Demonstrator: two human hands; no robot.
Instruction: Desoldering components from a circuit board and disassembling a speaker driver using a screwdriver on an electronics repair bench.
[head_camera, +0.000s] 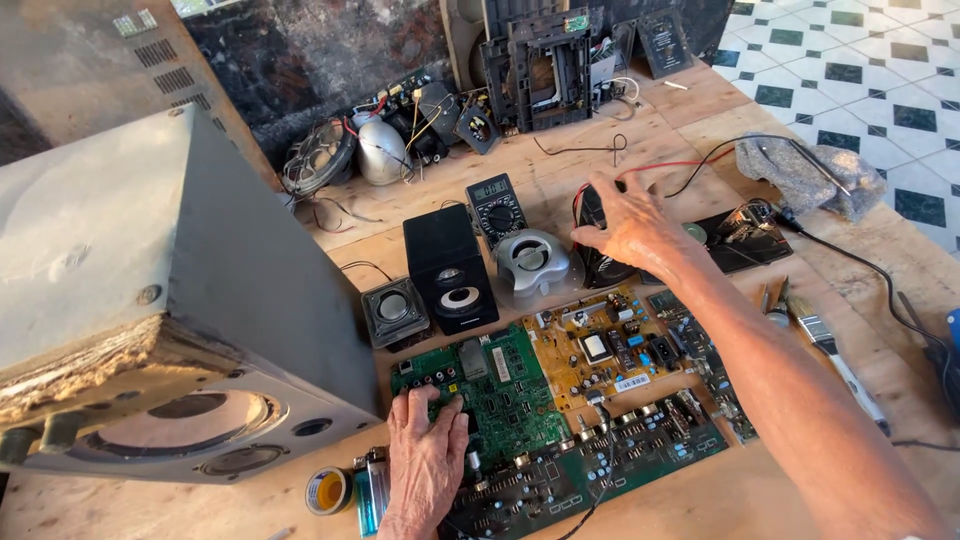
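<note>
My left hand (425, 455) rests flat on the near left corner of a green circuit board (500, 390), fingers spread on its edge. My right hand (630, 225) reaches across the boards and grips a black round speaker part (600, 268) with red and black wires. Beside it lie a silver dome-shaped speaker (532, 262) and a black multimeter (496, 208). A yellow circuit board (600, 350) and a dark green board (610, 450) lie between my arms.
A big grey speaker cabinet (170, 300) lies on its side at left. A small black speaker box (450, 268), a square loose speaker (393, 310), a paintbrush (825, 345), grey cloth (805, 175), solder spool (327, 490) and piled parts (540, 65) crowd the wooden table (720, 495).
</note>
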